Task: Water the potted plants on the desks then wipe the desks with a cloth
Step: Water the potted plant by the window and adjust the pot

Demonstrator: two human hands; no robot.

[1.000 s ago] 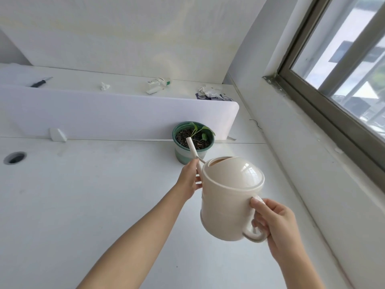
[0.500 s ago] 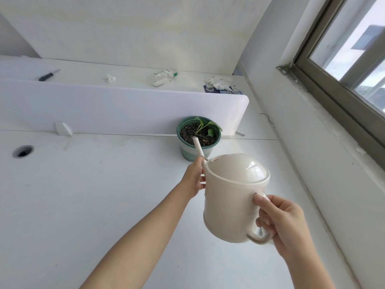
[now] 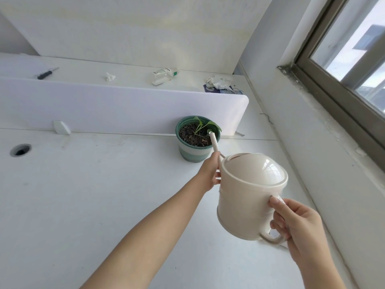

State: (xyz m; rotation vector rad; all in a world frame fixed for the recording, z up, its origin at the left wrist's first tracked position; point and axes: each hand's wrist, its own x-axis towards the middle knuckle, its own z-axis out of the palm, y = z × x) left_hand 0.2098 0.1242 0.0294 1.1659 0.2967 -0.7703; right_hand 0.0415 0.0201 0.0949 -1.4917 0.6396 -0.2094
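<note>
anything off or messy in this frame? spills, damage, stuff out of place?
No spill shows on the near desk or around the green pot. The far desk behind the divider is littered: a bottle lying on its side, crumpled tissue, a wrapper pile. Paint is flaking along the window sill.

Bright daylight from the window (image 3: pixel 352 65), soft shadows, sharp focus, wide-angle bending edges, perhaps slight overexposure
</note>
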